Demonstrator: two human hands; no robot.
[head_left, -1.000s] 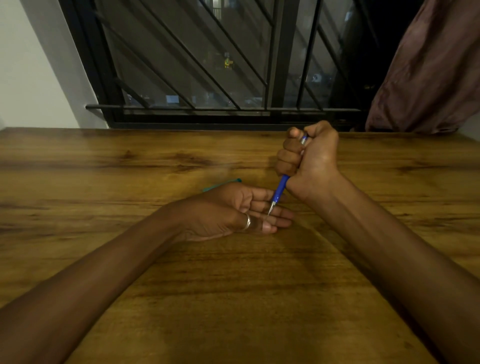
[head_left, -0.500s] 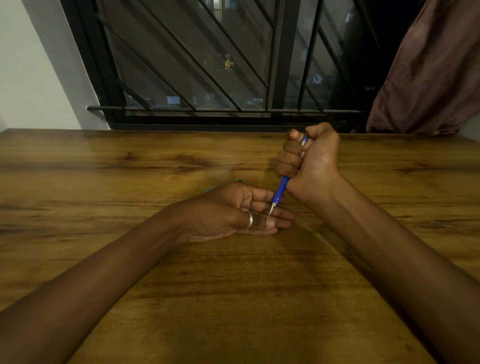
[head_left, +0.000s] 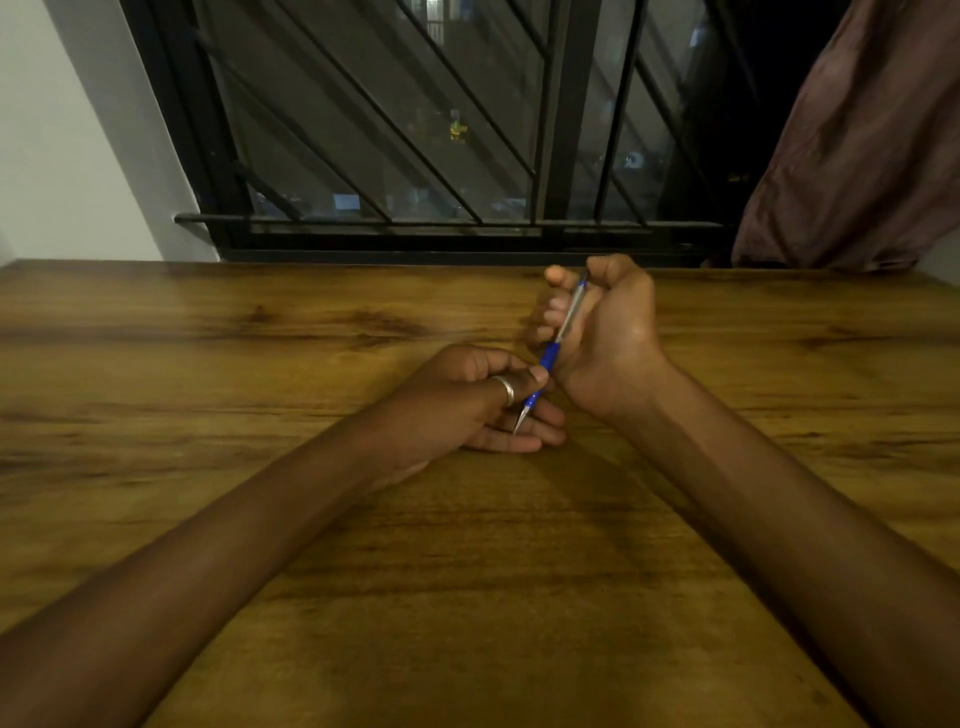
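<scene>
A blue pen (head_left: 550, 357) with a clear upper barrel and a metal tip slants over the middle of the wooden table (head_left: 234, 364), tip pointing down toward me. My right hand (head_left: 610, 338) holds its upper barrel, fingers loosely curled round it and the thumb near the top end. My left hand (head_left: 462, 402), a ring on its thumb, lies side-down on the table and pinches the blue grip near the tip between thumb and fingers. The tip rests over my left fingers.
A black barred window (head_left: 415, 130) runs along the table's far edge, with a white wall (head_left: 62, 156) to its left. A brownish curtain (head_left: 857, 156) hangs at the far right. Both forearms stretch across the near half of the table.
My left thumb has swung over and closed on the pen's blue grip. My right fist has loosened, showing more of the clear barrel. The teal thing behind my left hand is now hidden.
</scene>
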